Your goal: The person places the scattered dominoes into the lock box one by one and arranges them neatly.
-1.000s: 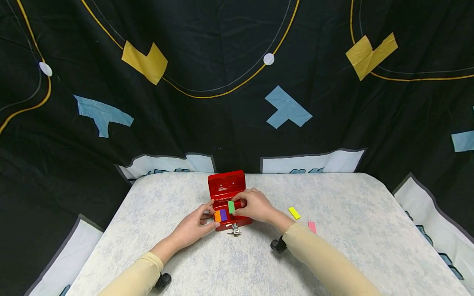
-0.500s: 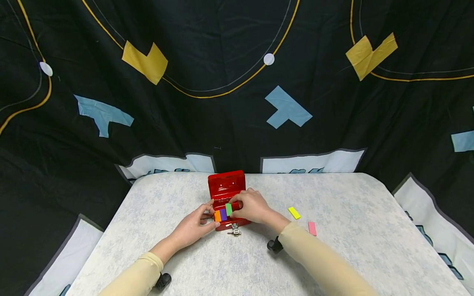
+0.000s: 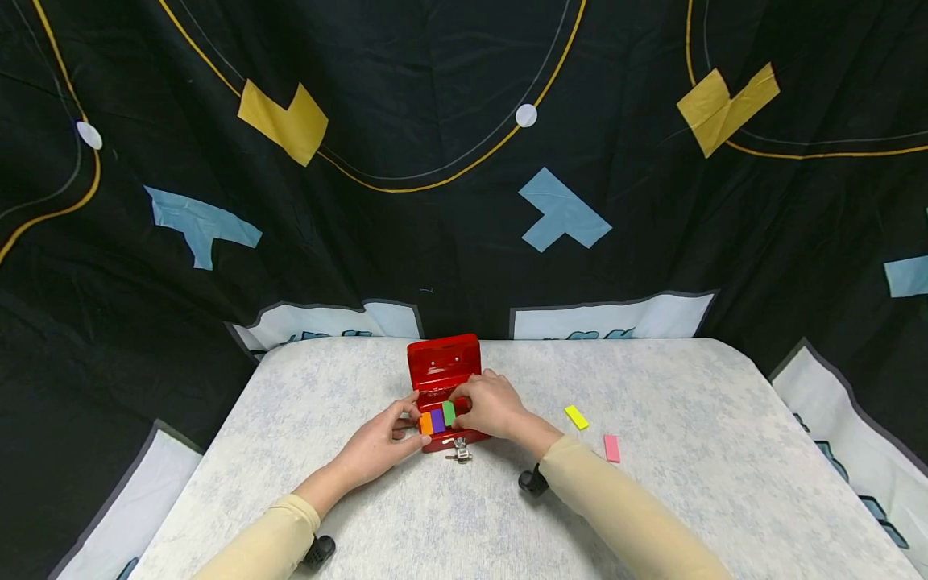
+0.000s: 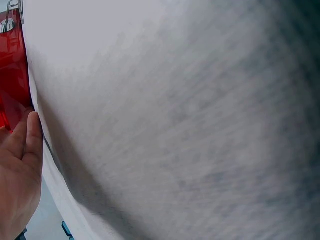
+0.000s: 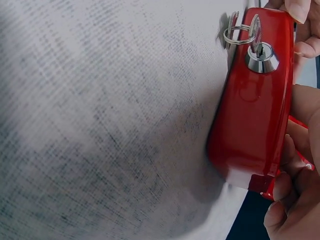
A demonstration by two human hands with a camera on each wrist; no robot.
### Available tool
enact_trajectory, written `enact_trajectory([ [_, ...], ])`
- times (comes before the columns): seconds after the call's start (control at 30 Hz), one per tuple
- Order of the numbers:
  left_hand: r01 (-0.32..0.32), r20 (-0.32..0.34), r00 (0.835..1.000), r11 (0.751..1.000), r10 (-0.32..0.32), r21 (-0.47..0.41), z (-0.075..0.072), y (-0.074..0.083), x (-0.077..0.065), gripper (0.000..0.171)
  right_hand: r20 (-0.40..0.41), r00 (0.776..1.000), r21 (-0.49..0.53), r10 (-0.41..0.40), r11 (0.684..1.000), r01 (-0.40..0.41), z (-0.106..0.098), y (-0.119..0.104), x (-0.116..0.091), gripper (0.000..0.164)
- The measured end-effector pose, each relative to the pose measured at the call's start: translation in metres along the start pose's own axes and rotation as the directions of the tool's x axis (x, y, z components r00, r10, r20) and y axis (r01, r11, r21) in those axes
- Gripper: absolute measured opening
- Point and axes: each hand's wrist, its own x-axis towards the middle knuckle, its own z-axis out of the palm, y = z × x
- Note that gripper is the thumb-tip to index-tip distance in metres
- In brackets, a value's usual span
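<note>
"What does the right hand have?"

"The green block, pinched between thumb and fingers. It's small, oblong and flat-faced, a bright plain green, with its longer sides running away from the wearer."

"And where is that?"

"Within the mouth of the box, at the fingertips (I can't tell whether its lower end touches the floor)."

"Tell me about the box."

"Glossy red, with its lid tipped up just beyond the pinch. Left of the pinch are two more inside: the purple block next to the green one, then the orange block against the left end. The right hand covers the right part, so I can't say what lies under it."

"The left hand?"

"It holds the box by its left end, thumb at the near corner, a finger at the far one."

"Anything else about?"

"On the near wall, closer to the wearer than the pinch, a silver lock with keys on a ring. Out to the right of the right hand, the yellow block lies on the table; the pink block is farther right and nearer the wearer, just beside the right sleeve. Well beyond both hands hangs a black cloth."
</note>
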Motion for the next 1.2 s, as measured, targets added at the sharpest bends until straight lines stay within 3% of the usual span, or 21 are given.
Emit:
enact_trajectory([
  [1.2,0.013,0.001,1.000,1.000,-0.013,0.010,0.0006,0.0008,0.0010,0.037,0.064,0.998,-0.080,0.004,0.997,0.001,0.0026,-0.0041,0.0063,0.035],
])
